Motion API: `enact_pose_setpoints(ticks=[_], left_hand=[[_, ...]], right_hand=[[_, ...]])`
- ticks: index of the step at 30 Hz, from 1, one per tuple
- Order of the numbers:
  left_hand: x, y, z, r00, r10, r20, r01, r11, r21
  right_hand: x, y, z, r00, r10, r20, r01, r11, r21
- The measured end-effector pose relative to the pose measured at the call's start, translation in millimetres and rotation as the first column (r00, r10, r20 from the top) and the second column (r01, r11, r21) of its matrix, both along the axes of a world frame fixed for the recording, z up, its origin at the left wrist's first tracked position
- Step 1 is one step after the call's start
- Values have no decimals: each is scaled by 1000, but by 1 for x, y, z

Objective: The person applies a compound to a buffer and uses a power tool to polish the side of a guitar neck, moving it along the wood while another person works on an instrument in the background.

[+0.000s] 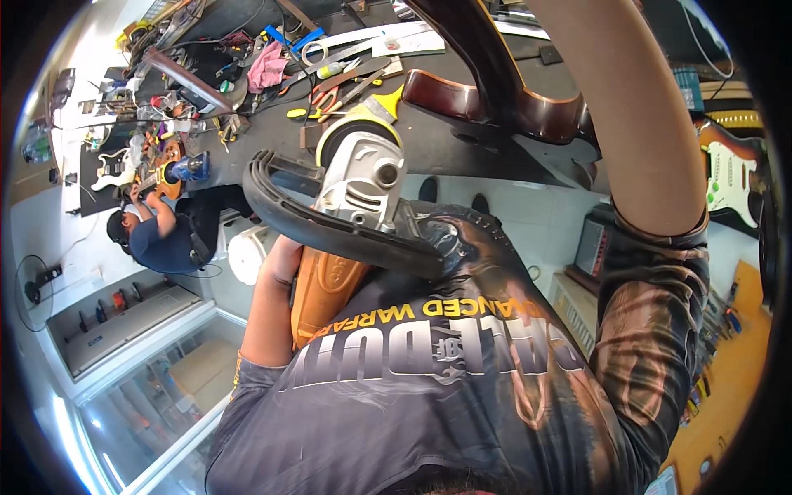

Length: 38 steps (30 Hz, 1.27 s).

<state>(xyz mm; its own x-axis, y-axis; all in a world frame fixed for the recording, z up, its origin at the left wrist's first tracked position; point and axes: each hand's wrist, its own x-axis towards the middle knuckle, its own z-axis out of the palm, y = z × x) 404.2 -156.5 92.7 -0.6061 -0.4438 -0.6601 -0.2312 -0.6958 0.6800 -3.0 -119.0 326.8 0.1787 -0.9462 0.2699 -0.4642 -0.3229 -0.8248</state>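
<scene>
An orange-and-silver power polisher (363,177) with a curved black bow handle and a round yellow-rimmed pad stands in front of my chest, pad end toward the bench. My left hand (283,260) is wrapped around its orange body, the fingers largely hidden behind the tool. Beyond the pad, a glossy dark brown guitar (549,115) extends over the bench edge, its upper part cut off by the top of the picture. My right forearm (631,115) reaches up past the guitar and out of the picture, so that hand does not show.
The dark workbench (272,148) carries pliers, a pink cloth (267,68), tape and cables. At the far left a co-worker (165,239) handles another guitar. A sunburst guitar (730,177) with a pale pickguard is at right; a white stool (247,256) stands left.
</scene>
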Motion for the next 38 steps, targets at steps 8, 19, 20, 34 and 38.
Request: enact_pose_setpoints(ticks=[8, 19, 20, 34, 38], left_hand=[[1, 43, -26, 930, 175, -323, -127, 978, 166], [-17, 91, -28, 866, 171, -470, -64, 970, 235], [-21, 96, -27, 840, 203, -503, -96, 968, 231], [-14, 119, -31, 937, 205, -283, -220, 975, -23], [-14, 116, -34, 929, 165, -330, -174, 985, 2]], right_hand=[[10, -3, -29, 991, -47, 127, 86, 941, -328], [10, 14, -23, 973, -69, 219, 125, 958, -257], [8, 13, -23, 977, -41, 211, 102, 953, -286], [3, -12, -29, 987, -155, 50, 161, 973, -165], [-15, -13, -25, 975, 81, 208, -73, 996, -48]])
